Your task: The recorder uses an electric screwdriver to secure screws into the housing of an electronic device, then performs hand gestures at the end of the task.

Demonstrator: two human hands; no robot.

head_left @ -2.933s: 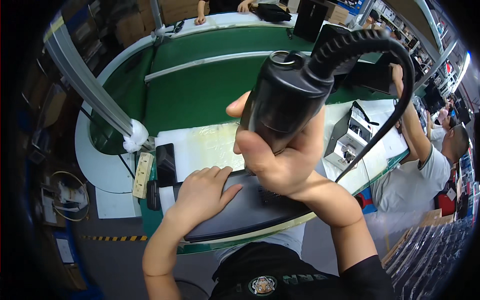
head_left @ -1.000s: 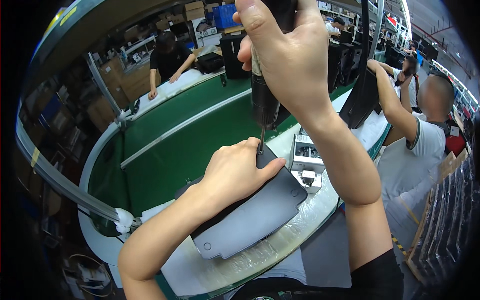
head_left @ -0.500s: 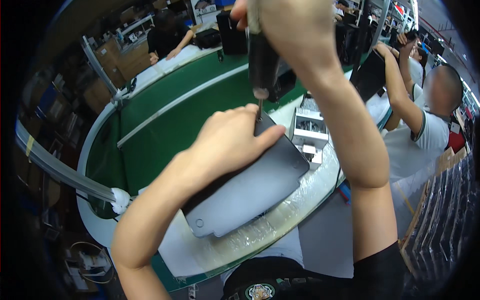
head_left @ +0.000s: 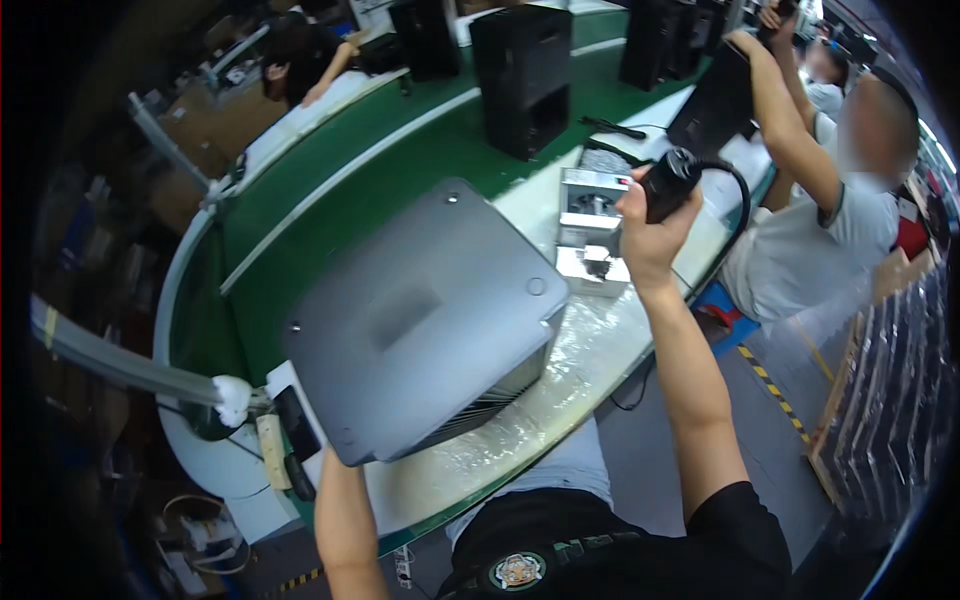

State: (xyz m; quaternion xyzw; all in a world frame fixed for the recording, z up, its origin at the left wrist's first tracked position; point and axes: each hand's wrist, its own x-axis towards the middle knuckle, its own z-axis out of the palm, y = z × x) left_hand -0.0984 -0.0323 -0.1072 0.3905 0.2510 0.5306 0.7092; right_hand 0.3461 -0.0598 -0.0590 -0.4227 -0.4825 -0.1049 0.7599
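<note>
- Mid-frame, the broad grey panel (head_left: 440, 275): smooth and matt, metal or plastic, I can't tell; a shiny metal screw (head_left: 453, 197) near its top corner.
- Right of centre, the driver (head_left: 668, 188): black plastic, faintly glossy.
- Beside it, the box (head_left: 590, 222): bare, bright metal.
- Lower middle, tabletop film (head_left: 500, 435): clear, crinkled, glossy plastic.
- Bottom, shirt (head_left: 650, 562): matt black cloth.

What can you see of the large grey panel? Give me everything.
The grey panel looks smooth and matte, metal or plastic, with rounded corners, a notched near-right edge, two shiny corner fittings and a faint ring mark. It sits diagonally over the film-covered tabletop; a dark ribbed side shows beneath. The left forearm's far end is hidden at its near-left corner, so contact there is unclear.
</note>
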